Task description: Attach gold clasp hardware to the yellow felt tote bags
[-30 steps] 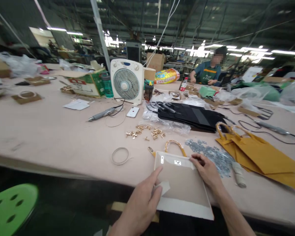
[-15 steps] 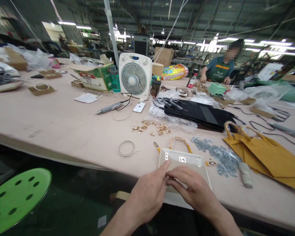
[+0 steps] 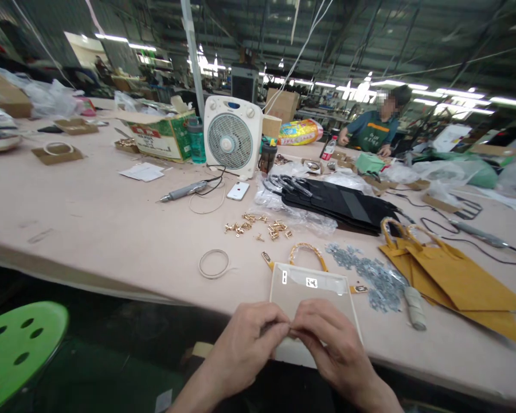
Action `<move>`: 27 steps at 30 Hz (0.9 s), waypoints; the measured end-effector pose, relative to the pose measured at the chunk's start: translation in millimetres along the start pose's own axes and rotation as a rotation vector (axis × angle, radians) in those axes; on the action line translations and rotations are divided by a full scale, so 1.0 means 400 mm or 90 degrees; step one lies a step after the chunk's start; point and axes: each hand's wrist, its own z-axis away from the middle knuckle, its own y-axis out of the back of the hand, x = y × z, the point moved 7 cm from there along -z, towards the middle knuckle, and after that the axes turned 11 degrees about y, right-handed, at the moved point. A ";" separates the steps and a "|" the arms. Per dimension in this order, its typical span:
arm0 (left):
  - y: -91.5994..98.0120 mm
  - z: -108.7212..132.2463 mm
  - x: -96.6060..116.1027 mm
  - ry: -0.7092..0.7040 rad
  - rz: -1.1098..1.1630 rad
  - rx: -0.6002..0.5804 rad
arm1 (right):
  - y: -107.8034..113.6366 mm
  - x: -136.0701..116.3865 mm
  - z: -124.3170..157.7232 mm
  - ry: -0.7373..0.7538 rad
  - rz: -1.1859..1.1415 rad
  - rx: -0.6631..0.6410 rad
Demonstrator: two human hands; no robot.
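Over the lower part of a pale bag panel [image 3: 339, 304], my left hand [image 3: 251, 341] and my right hand [image 3: 333, 338] meet fingertip to fingertip. Both are closed in a pinch; whatever lies between the fingers is too small or hidden to make out. The panel rests at the table's front edge, with white-framed cutouts near its top. A yellow handle [image 3: 308, 246] in clear wrap rises behind it, and yellow tabs with metal plates stick out, one tab [image 3: 359, 289] on the right. Grey metal pieces [image 3: 380, 281] lie in a heap to the right of the panel.
Gold fittings [image 3: 277, 229] and a coiled strip [image 3: 214, 264] lie beyond my hands. To the right are yellow bags [image 3: 451, 269] and a grey roll [image 3: 414, 308]. Farther back stand black bags [image 3: 348, 203], an electric screwdriver [image 3: 184, 191], a phone [image 3: 238, 190], a fan [image 3: 232, 137] and a co-worker [image 3: 372, 132].
My left hand has drawn back from the panel, its extended index finger now curled into a pinch against my right fingertips. The view has shifted slightly; the panel stays in place.
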 end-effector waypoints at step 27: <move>-0.067 -0.024 -0.105 0.057 0.046 -0.058 | 0.031 0.392 0.120 -0.396 -0.043 0.060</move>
